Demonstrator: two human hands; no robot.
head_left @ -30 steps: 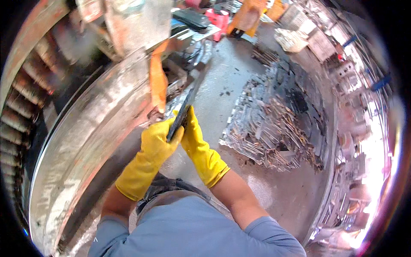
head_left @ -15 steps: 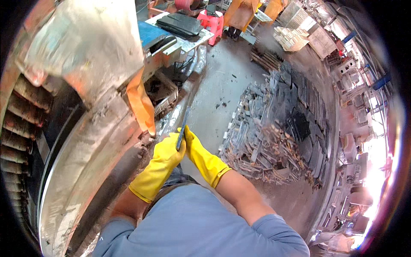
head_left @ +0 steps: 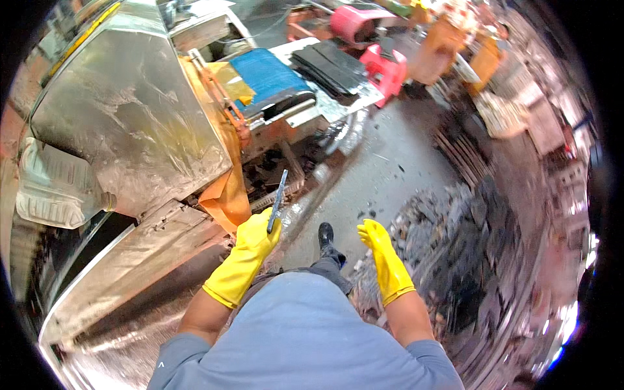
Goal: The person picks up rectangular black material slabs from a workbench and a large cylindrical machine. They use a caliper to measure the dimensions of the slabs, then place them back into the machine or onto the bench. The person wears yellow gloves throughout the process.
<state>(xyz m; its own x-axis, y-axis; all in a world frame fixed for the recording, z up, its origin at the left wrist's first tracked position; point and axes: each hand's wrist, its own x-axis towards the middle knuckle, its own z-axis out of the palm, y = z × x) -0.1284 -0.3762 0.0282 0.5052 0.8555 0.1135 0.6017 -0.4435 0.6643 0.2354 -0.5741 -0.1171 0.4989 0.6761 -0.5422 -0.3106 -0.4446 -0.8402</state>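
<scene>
The left hand point(head_left: 256, 236) clasps one slab point(head_left: 279, 200), thin, dark grey, seen edge-on, jutting forward past its fingers. The right hand point(head_left: 378, 244), second of two gloved yellow, is apart, fingers loosely extended.

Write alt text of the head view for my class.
A yellow-gloved left hand holds a thin dark strip; the yellow-gloved right hand is apart from it, apparently empty. A blurred heap of grey pieces lies on the floor at right.

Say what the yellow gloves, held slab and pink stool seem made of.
Gloves: probably rubber, glossy, with bright highlights. Slab: perhaps stone, dull grey, but only a thin side shows, so uncertain. Stool: likely moulded plastic, smooth, evenly coloured.
</scene>
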